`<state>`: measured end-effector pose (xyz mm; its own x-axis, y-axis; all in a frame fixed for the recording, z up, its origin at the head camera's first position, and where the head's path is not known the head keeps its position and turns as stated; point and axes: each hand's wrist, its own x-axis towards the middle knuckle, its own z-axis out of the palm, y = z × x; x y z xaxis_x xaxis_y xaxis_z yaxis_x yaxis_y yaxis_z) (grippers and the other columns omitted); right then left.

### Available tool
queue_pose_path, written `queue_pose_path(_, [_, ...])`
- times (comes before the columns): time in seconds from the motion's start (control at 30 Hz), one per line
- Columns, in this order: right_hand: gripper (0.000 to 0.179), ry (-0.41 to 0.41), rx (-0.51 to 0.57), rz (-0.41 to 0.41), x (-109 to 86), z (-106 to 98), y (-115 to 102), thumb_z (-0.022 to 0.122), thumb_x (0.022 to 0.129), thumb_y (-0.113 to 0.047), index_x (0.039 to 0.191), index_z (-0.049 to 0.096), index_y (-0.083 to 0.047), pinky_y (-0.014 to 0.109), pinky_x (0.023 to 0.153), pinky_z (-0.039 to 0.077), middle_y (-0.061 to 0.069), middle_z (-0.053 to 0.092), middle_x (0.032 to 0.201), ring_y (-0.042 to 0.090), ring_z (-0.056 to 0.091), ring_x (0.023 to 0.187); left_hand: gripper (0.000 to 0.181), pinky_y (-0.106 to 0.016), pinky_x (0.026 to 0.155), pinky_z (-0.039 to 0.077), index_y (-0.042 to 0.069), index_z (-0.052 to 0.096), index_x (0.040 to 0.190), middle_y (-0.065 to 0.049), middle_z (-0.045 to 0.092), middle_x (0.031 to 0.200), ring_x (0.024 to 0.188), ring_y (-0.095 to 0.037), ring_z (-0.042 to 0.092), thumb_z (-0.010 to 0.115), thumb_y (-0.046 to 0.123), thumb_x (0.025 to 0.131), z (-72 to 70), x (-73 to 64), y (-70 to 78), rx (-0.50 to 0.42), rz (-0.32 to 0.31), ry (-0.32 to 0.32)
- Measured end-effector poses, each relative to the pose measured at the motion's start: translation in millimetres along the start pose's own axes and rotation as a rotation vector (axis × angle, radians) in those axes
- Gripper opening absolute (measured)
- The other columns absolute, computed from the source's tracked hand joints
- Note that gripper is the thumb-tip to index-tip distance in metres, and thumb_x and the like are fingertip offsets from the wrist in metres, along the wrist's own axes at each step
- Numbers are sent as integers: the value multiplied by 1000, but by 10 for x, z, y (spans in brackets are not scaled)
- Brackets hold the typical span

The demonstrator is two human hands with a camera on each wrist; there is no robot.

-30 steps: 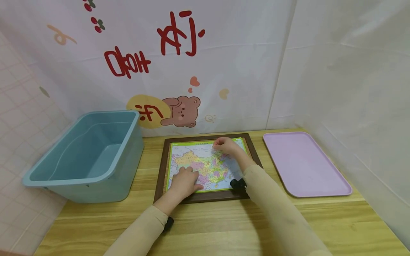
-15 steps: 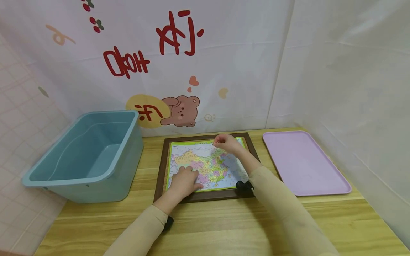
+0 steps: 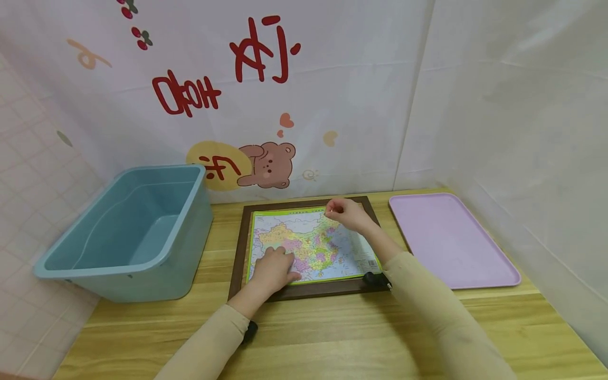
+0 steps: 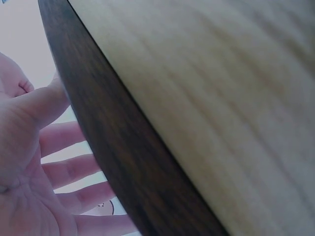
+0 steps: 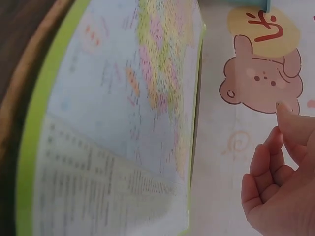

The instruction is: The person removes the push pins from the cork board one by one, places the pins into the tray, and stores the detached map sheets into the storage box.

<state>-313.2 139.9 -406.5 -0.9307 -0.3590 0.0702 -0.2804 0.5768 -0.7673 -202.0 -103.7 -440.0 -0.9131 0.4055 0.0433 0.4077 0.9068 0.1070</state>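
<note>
While L hand [image 3: 273,269] lies spread on map [image 3: 318,245] near-left, prob. to steady it, R hand [image 3: 349,214] hovers apart, curled, far-right. Can't tell if it's pinching sth.

Map on a brown-framed board, lower centre of the frame.
The map [image 3: 313,245], multicoloured with a green border, lies face up on the board [image 3: 315,289], whose tan surface shows along the left edge; the left hand [image 3: 272,270] rests on its lower left, while the right hand [image 3: 348,214] is at its upper right, fingertips drawn together, anything between them too small to tell.
</note>
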Motion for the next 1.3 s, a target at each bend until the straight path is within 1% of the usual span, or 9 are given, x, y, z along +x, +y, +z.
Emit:
queue_pose_path(0.2, [8, 52, -78, -35, -111, -87, 41, 65, 98, -19, 93, 63, -13, 36, 65, 39, 3, 54, 81, 21, 47, 74, 36, -40, 51, 50, 15, 62, 77, -3, 51, 80, 71, -22, 44, 75, 48, 84, -15, -5, 1, -4, 7, 5])
queue_pose_path(0.37, [7, 82, -62, -61, -196, -170, 134, 66, 97, -13, 91, 63, -10, 33, 62, 37, 3, 50, 78, 20, 44, 70, 36, -41, 52, 51, 15, 63, 77, -3, 52, 80, 72, -22, 45, 74, 48, 84, -36, -6, 15, 1, 8, 1])
queue_pose_path(0.53, [6, 101, -52, -96, -294, -282, 217, 65, 96, -7, 91, 62, -6, 32, 62, 37, 5, 51, 78, 21, 44, 72, 35, -42, 53, 51, 15, 63, 79, -3, 53, 82, 73, -23, 45, 74, 48, 84, -42, 1, 24, -1, 0, -7])
queue_pose_path(0.7, [6, 124, -99, -71, -399, -400, 289, 65, 97, -9, 92, 62, -7, 34, 64, 39, 5, 53, 79, 21, 46, 73, 35, -41, 52, 50, 15, 63, 79, -3, 52, 81, 72, -22, 44, 74, 48, 84, -30, -1, 24, -4, -3, -12])
queue_pose_path(0.87, [7, 156, -138, -59, -494, -520, 358, 67, 96, -12, 92, 63, -6, 36, 70, 41, 5, 57, 82, 22, 49, 76, 37, -40, 52, 50, 16, 60, 75, -2, 50, 79, 71, -22, 44, 75, 48, 84, -13, -5, 16, 0, 0, -3])
queue_pose_path(1.0, [9, 182, -162, -19, -594, -634, 410, 66, 97, -14, 95, 64, -6, 38, 73, 42, 6, 59, 86, 23, 51, 81, 37, -39, 50, 49, 16, 58, 73, -2, 50, 77, 70, -22, 44, 74, 48, 84, -4, -3, 6, 10, 9, 9])
queue_pose_path(1.1, [13, 196, -177, 16, -674, -723, 449, 65, 98, -16, 99, 64, -3, 40, 75, 42, 8, 59, 89, 24, 51, 83, 37, -38, 49, 49, 16, 59, 73, -2, 50, 77, 70, -22, 45, 74, 48, 84, -10, -5, 4, 11, 14, 15])
queue_pose_path(1.3, [13, 248, -205, 32, -803, -914, 568, 65, 97, -15, 98, 63, -2, 39, 74, 41, 9, 59, 86, 24, 52, 82, 38, -38, 50, 49, 16, 59, 73, -2, 50, 78, 71, -22, 45, 75, 48, 84, -19, 1, 14, 9, 13, 10])
